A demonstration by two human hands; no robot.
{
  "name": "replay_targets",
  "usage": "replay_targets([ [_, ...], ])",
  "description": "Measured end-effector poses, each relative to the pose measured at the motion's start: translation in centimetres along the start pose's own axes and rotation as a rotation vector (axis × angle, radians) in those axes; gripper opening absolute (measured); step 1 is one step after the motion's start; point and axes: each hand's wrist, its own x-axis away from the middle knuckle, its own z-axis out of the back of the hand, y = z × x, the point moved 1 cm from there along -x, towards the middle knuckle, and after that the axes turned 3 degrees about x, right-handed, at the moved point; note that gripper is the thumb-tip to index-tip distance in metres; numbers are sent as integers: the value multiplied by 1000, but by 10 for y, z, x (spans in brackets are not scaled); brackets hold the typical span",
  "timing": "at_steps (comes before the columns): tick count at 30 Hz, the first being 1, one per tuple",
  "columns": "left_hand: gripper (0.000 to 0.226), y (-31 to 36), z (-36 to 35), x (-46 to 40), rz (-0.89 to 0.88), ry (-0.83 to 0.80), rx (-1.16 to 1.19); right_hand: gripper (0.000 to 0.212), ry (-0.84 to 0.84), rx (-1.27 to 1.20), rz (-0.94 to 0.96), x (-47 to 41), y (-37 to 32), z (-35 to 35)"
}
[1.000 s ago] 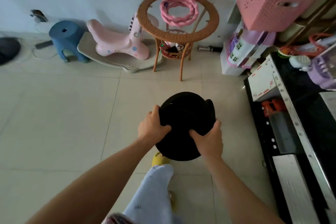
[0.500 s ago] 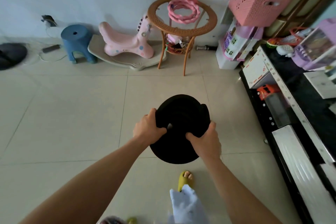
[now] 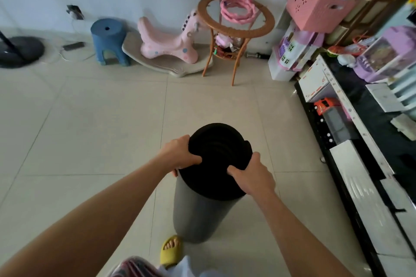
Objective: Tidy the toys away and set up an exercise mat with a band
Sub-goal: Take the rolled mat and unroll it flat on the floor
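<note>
Black foam, rolled tight: the mat (image 3: 216,164) now stands on end, its grey side showing down to the floor (image 3: 90,130) beside a yellow slipper (image 3: 171,249). A second ago only the dark top face showed, held up between the hands. The left hand (image 3: 177,155) and right hand (image 3: 252,175) both grip the top rim, fingers (image 3: 234,170) curled over the edge. I judge the mat is placed, ready to lay flat and unroll.
</note>
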Motion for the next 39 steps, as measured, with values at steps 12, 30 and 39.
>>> replay_targets([
  [12,107,16,-110,87,-443,77,-655,52,13,-56,33,12,28,-10],
  [30,46,19,-100,123,-476,3,-693,71,-137,-91,145,78,64,-4],
  [39,59,-48,-74,86,-402,-135,-755,118,-136,103,584,89,68,-67],
])
